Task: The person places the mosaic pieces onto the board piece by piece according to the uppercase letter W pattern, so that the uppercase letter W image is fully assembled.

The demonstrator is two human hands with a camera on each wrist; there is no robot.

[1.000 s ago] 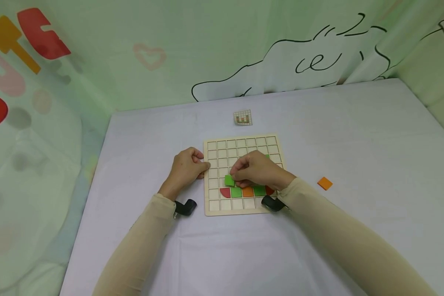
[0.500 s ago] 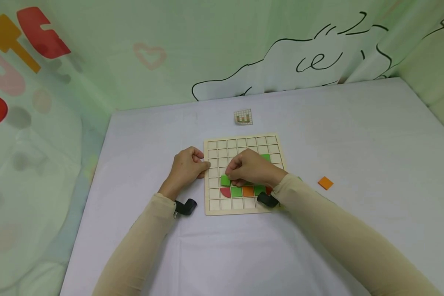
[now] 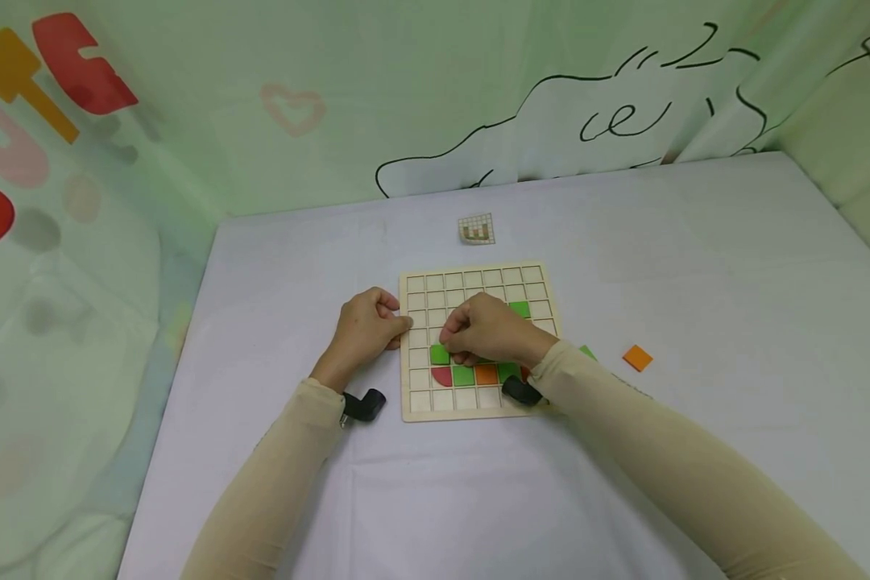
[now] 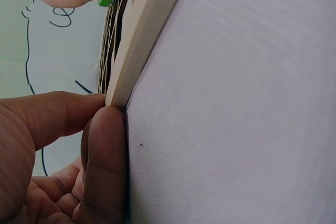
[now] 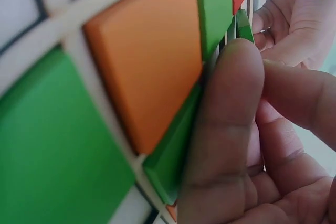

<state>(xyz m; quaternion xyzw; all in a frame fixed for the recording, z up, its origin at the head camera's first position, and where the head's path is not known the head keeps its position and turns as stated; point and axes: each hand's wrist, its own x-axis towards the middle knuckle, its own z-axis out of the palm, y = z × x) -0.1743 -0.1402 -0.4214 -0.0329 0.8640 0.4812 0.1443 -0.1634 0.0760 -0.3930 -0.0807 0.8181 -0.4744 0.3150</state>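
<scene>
A wooden grid board [image 3: 403, 379] lies on the table. My left hand [image 3: 362, 324] pinches its left edge, with the thumb [image 4: 68, 114] at the top of the rim and a finger against the side. Between thumb and fingertips my right hand [image 3: 495, 329] pinches a green square tile [image 3: 440, 354], tilted over a cell near the board's left side. One row nearer me sit a red rounded tile [image 3: 442, 377], a green tile [image 3: 463, 376], an orange tile [image 5: 149, 61] and another green one. The right hand and wrist hide part of the tiles behind them.
Beyond the board lies a small card [image 3: 476, 229] printed with a grid pattern. An orange tile [image 3: 637, 358] rests on the table to the right, and a green tile [image 3: 587, 353] shows partly behind the right sleeve. Another green tile [image 3: 519, 309] sits farther up the board.
My right hand has shifted a little left across the board with the green tile. The loose green tile by the right sleeve has come into view. My left hand has stayed put.
</scene>
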